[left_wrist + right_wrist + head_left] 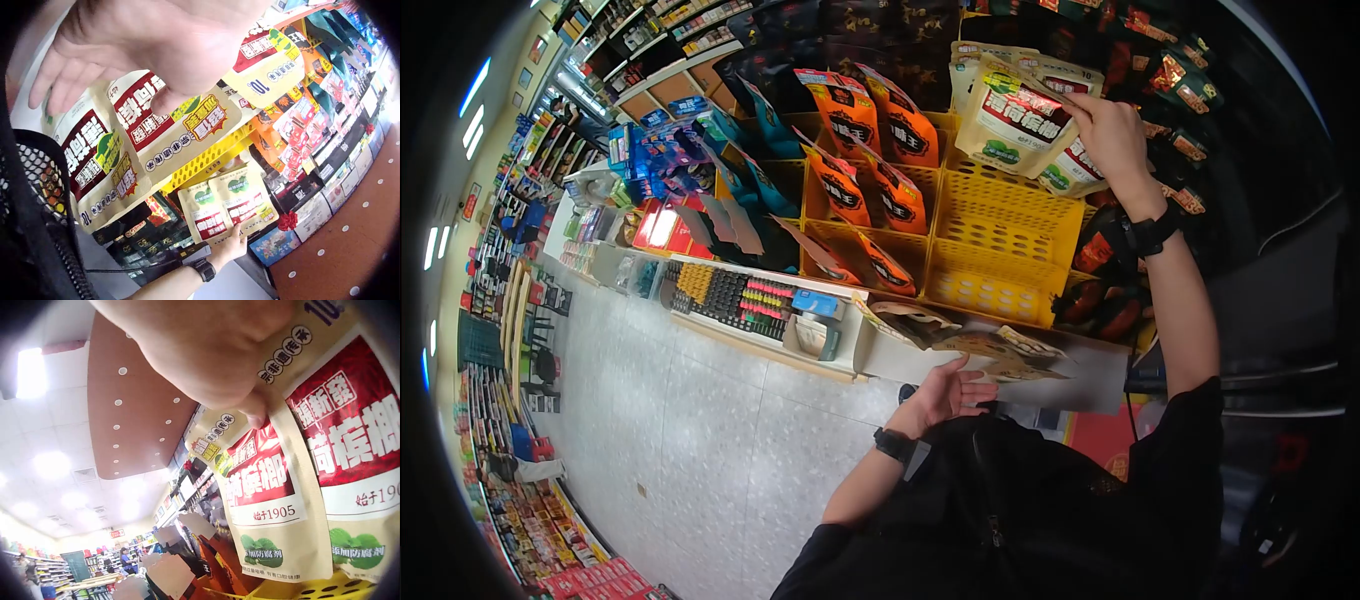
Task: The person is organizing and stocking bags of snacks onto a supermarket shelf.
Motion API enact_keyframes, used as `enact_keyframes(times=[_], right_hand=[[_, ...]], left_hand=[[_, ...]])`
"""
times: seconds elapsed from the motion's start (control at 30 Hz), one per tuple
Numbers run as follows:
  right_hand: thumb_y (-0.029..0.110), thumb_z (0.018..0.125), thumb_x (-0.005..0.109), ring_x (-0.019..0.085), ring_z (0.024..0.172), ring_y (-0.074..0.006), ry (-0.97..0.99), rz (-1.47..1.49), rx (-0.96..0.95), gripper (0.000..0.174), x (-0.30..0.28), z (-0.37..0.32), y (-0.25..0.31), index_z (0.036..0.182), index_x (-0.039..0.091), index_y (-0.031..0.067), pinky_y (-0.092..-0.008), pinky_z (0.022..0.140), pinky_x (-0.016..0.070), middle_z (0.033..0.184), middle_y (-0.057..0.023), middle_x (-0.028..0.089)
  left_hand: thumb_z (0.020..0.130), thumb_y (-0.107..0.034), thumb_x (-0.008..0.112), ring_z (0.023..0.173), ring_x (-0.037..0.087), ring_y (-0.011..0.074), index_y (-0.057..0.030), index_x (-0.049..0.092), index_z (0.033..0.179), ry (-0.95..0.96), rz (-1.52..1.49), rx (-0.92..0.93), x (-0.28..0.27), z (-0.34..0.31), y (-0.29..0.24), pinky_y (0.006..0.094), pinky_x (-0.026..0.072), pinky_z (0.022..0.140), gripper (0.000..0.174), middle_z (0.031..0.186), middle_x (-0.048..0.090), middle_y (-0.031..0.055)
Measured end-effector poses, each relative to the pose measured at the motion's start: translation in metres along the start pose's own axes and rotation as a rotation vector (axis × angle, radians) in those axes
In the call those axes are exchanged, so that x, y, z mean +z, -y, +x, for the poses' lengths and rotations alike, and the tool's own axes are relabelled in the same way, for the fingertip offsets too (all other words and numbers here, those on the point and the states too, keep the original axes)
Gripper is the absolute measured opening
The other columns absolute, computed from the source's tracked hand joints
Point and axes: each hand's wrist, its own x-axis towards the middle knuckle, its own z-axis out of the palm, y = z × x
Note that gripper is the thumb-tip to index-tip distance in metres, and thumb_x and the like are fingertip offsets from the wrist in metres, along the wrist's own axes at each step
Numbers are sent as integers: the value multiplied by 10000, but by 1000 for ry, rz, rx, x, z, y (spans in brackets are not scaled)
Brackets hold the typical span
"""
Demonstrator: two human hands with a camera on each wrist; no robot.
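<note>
Cream pouch [1012, 115]: pinched at its upper edge by our right hand [1114, 142], at the yellow rack [1005, 218]'s far right corner. Left hand [948, 392]: fingers extended, beside further pouches [990, 347] at the rack's near edge. Step, we judge: stocking the rack; next calls for seating the pouch upright.

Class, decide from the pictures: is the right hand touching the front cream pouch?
Touching: the head view shows the right hand gripping the pouch at its edge.
</note>
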Motion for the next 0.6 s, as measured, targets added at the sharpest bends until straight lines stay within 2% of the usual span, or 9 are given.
enact_keyframes(times=[0.13, 0.2, 0.37, 0.6], right_hand=[[240, 892, 673, 672, 809, -379, -21, 30, -24, 224, 1, 3, 4, 1049, 748, 100, -403, 720, 546, 870, -207, 682], [249, 901, 658, 683, 771, -363, -17, -13, 0, 215, -4, 3, 7, 1055, 756, 135, -405, 715, 559, 847, -193, 697], [256, 902, 659, 676, 771, -375, -45, 44, -50, 229, -19, 1, 11, 1065, 748, 122, -392, 693, 549, 828, -202, 683], [227, 886, 684, 691, 770, -353, -53, 180, 17, 231, -63, -18, 41, 1059, 738, 85, -367, 678, 544, 834, -198, 691]], left_hand=[[981, -568, 438, 1235, 571, 332, 20, 313, 1464, -37, -23, 6, 2, -8, -3, 516, 435, 1034, 771, 1370, 539, 260], [979, -568, 442, 1238, 569, 334, 20, 322, 1457, -56, -28, 16, 2, -13, -3, 513, 438, 1028, 767, 1371, 538, 262], [975, -571, 451, 1241, 568, 335, 18, 351, 1435, -68, -7, 32, -2, -22, -3, 503, 446, 1012, 755, 1366, 540, 267], [972, -544, 471, 1223, 580, 334, 24, 439, 1387, -73, -33, 69, -22, -36, 3, 517, 441, 1032, 704, 1358, 549, 259]])
